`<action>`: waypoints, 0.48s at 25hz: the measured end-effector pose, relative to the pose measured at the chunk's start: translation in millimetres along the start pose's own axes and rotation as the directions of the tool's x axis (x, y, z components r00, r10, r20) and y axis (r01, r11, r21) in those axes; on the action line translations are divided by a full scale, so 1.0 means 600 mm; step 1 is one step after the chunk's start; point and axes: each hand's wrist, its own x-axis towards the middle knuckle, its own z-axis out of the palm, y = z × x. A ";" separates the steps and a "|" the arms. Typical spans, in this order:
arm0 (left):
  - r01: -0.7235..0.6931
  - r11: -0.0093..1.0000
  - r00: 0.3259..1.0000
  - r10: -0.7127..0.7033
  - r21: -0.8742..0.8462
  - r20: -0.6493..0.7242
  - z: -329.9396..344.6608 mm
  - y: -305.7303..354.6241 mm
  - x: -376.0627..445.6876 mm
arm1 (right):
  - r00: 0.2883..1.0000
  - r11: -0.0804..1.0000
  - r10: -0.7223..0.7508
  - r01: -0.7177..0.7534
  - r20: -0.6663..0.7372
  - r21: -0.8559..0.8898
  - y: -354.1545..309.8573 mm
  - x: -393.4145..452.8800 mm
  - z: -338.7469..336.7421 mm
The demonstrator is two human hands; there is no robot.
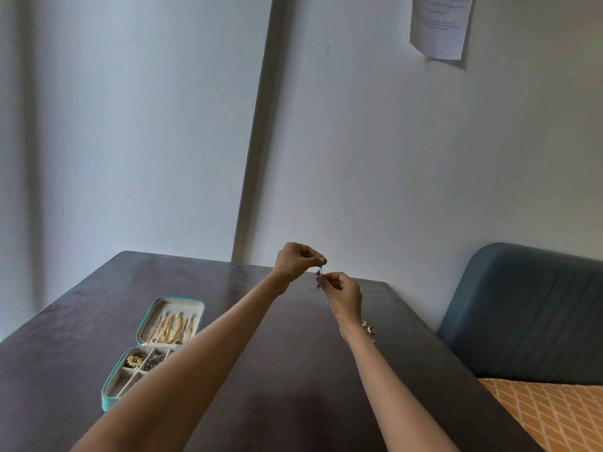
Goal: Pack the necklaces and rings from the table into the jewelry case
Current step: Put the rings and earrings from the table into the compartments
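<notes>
Both my hands are raised over the far part of the dark table (65, 337). My left hand (295, 261) pinches a small gold flower-shaped pendant at its fingertips. A thin necklace (319, 274) hangs from there, and my right hand (342, 293) pinches its lower part. An open teal jewelry case (107, 394) lies at the left. Gold necklaces hang in its lid, and small pieces sit in two of its compartments. My left forearm hides the case's right side. Three rings (368, 328) lie on the table beside my right wrist.
A blue upholstered headboard (522, 308) and an orange patterned bedcover (554, 415) stand right of the table. The wall lies just behind the table's far edge, with a paper sheet (440, 24) taped high on it.
</notes>
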 end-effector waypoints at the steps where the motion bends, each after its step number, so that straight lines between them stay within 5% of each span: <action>1: 0.003 1.000 1.000 -0.003 -0.010 0.001 -0.002 -0.001 0.000 | 1.000 1.000 0.009 -0.009 0.002 0.022 -0.001 -0.001 -0.001; 6: 0.013 0.999 0.999 -0.011 -0.040 0.051 -0.002 -0.004 0.000 | 0.992 0.982 0.084 -0.099 0.094 0.164 -0.004 -0.006 -0.005; 12: 0.046 0.991 0.996 -0.037 -0.125 0.077 0.025 -0.024 -0.007 | 0.983 0.981 0.125 -0.143 0.134 0.128 0.021 -0.005 -0.006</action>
